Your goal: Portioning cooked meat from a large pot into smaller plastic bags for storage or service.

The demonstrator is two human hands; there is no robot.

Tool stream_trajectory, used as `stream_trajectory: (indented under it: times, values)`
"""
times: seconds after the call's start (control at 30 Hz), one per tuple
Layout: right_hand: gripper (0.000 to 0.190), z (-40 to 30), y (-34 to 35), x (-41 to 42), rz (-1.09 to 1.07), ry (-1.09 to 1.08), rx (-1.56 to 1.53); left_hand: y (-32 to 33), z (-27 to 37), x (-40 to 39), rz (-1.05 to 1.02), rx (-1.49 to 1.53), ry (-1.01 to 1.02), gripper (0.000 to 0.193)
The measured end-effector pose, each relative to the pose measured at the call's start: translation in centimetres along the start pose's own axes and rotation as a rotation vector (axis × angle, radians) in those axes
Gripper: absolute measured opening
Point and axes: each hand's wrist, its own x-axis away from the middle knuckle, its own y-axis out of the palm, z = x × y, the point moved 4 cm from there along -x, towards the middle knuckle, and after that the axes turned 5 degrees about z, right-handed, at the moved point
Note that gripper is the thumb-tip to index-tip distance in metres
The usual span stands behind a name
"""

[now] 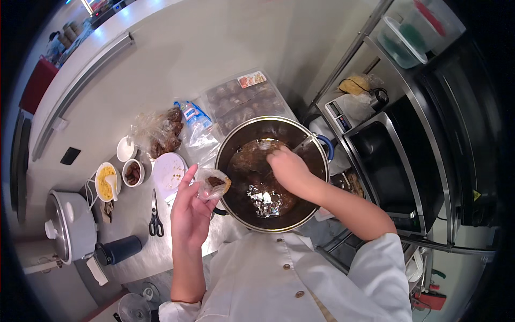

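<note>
A large, deep metal pot (322, 193) stands in front of my body with dark brown liquid (241, 161) in it. Light glints off the liquid's near part. My right hand (289, 167) reaches inside the pot, its fingers bunched above or at the liquid; whether they pinch anything is hidden. Beside the pot's left rim, my left hand (191, 205) holds a small clear plastic bag (206, 186), its mouth open, with something dark brown inside. A utensil handle (304, 141) leans on the pot's far right rim.
Left of the pot are a white round scale platform (167, 171), black-handled scissors (156, 225), a bowl of yellow food (105, 181), a dark bottle (120, 248) and a rice cooker (76, 229). Behind it lies a clear-lidded tray (249, 100). A microwave (386, 169) stands on the right-hand shelving.
</note>
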Motion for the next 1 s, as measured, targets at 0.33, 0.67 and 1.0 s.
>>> stream_trajectory:
  times: [0.33, 0.67, 1.0]
  values:
    - [0.015, 3.1, 1.9, 2.7, -0.063, -0.124, 0.535, 0.0, -1.1, 0.0, -0.083, 0.030, -0.050, 0.049]
    - [0.011, 5.9, 9.1, 4.1, -0.552, 0.141, -0.159, 0.7, -1.3, 0.5, -0.078, 0.038, -0.057, 0.049]
    - [0.014, 5.4, 7.4, 3.5, -0.671, 0.340, -0.562, -0.3, -1.3, 0.4, -0.063, 0.020, -0.063, 0.049]
